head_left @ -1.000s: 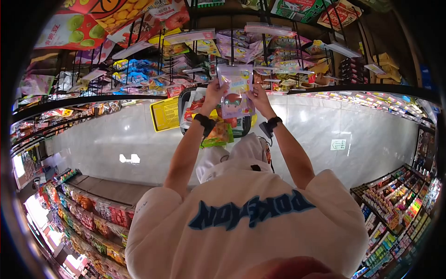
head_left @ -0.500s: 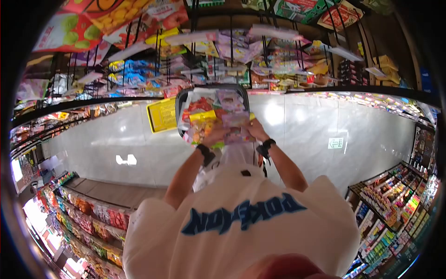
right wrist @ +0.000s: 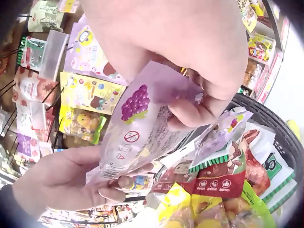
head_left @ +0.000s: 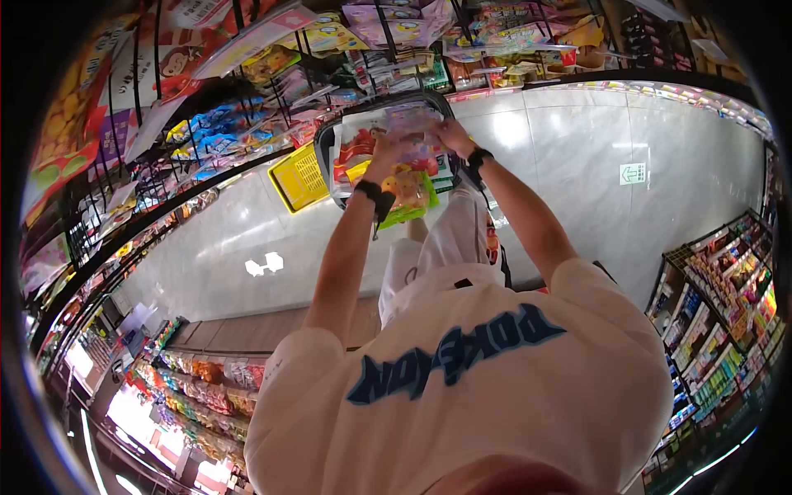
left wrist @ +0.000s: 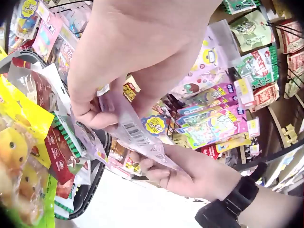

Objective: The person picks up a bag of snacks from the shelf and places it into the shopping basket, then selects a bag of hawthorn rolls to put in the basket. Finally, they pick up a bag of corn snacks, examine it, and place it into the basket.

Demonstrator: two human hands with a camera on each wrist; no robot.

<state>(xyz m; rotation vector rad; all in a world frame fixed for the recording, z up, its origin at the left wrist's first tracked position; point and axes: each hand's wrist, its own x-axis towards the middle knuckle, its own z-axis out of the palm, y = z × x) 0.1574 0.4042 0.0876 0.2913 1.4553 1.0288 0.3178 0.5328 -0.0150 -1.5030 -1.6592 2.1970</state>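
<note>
Both hands hold a purple snack packet (head_left: 411, 134) just above a black shopping basket (head_left: 323, 150) that is full of snack bags. My left hand (head_left: 386, 155) grips the packet's left edge; in the left wrist view its fingers (left wrist: 95, 116) curl round the barcode side of the packet (left wrist: 135, 130). My right hand (head_left: 450, 132) pinches the other edge. The right wrist view shows the packet's (right wrist: 142, 118) grape print, with the right fingers (right wrist: 190, 114) on top and the left hand (right wrist: 66, 180) beneath. The basket rim (right wrist: 280, 128) lies directly below.
A rack of hanging snack packets (head_left: 388, 33) stands right behind the basket. A yellow basket (head_left: 299, 177) sits to its left. Pale tiled floor (head_left: 577, 140) runs along the aisle, and stocked shelves (head_left: 718, 280) line the far right and lower left.
The packet came down from peg height on the rack to just above the basket's contents, both hands still holding it. The head view has swung, so the rack now sits higher left.
</note>
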